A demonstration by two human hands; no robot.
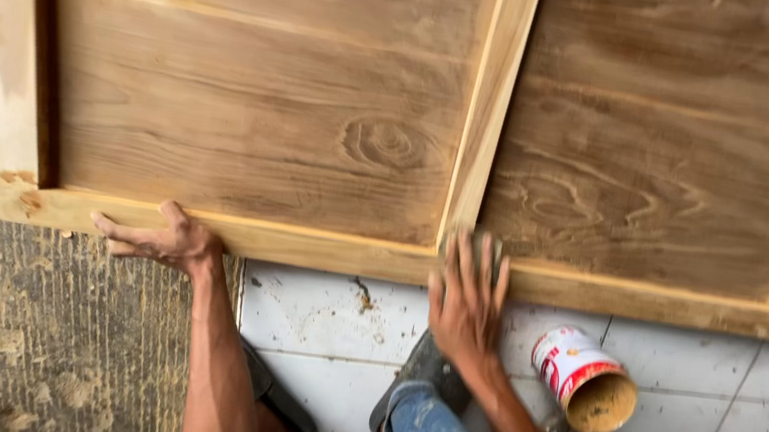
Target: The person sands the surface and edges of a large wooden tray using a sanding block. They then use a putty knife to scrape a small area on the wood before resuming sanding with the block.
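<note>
Wooden panel (252, 104) lies on the floor, its lower rail nearest you. Your left hand (160, 239) grips that rail's edge; your right hand (467, 298) presses something small, hidden, at the centre joint. Jerk and you may tip the open can (586, 379) beside it. Floor: white tile (315, 319), dusty concrete (34, 330) left.

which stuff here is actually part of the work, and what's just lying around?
In use:
- wooden panel, framed, with a centre rail
- left hand gripping its lower edge
- right hand pressed flat on the lower frame at the centre rail; a small pad seems to sit under its fingers

Lying about:
- open tin on its side on the tiled floor, apart from both hands
</note>
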